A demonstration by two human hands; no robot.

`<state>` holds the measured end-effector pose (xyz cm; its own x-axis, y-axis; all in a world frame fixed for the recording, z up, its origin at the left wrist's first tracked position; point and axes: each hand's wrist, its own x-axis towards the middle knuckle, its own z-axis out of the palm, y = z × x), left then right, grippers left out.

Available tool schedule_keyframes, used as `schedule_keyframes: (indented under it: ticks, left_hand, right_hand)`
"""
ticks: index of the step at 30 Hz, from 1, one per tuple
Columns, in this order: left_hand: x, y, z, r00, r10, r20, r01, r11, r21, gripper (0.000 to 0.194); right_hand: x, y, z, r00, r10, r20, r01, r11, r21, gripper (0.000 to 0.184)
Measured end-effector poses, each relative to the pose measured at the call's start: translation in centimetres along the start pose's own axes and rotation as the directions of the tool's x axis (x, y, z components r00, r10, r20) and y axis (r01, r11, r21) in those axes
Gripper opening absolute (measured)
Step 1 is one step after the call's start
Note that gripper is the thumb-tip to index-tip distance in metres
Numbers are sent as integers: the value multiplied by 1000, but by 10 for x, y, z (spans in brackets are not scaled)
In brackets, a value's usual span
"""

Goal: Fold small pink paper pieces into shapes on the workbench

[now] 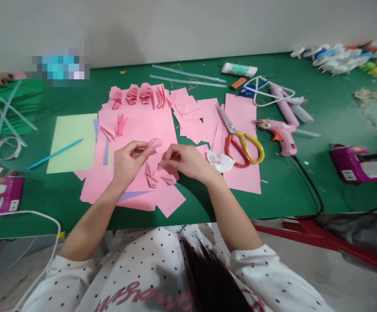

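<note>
My left hand point(130, 161) pinches a small folded pink paper piece point(155, 143) between thumb and fingers, just above the pink sheets point(143, 119). Close by on the right, my right hand point(188, 161) has thumb and forefinger drawn together low over the sheets; what lies between those fingertips is too small to make out. Below the two hands lie loose folded paper pieces point(150, 177) and a square of pink paper point(170, 201). Several pleated pink paper pieces point(145, 93) stand in a row at the far edge of the sheets, with more folded ones point(121, 125) at their left.
Scissors point(235, 134) and a crumpled white tissue point(220, 161) lie right of my right hand. Beyond them is a pink glue gun point(281, 135) with a black cord. A blue pencil point(55, 154) rests on pale green paper point(74, 130) at left. Clear glue sticks point(188, 80) lie behind.
</note>
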<state>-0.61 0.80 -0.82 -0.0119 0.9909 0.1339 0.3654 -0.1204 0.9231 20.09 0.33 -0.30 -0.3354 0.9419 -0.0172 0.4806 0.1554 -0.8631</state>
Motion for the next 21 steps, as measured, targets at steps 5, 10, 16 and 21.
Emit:
schedule_keyframes:
  ticks: [5,10,16,21]
  left_hand:
    - [2,-3,-1,999,-37,30,37,999,-29,35]
    - [-1,-2,1,986,-98,133,116,984,-138,35]
    - [-4,0,4,975,-122,185,160,965,-206,36]
    - [-4,-3,5,977,-105,184,144,966,-213,34]
  right_hand:
    - [0,-3,-7,962,43,-269,38,957,288,27]
    - [2,-1,-4,923,49,-381,77,948,307,25]
    - [1,-3,1,915,33,-401,66,971,230,20]
    - [1,-7,8,915,39,-402,32,985,167,20]
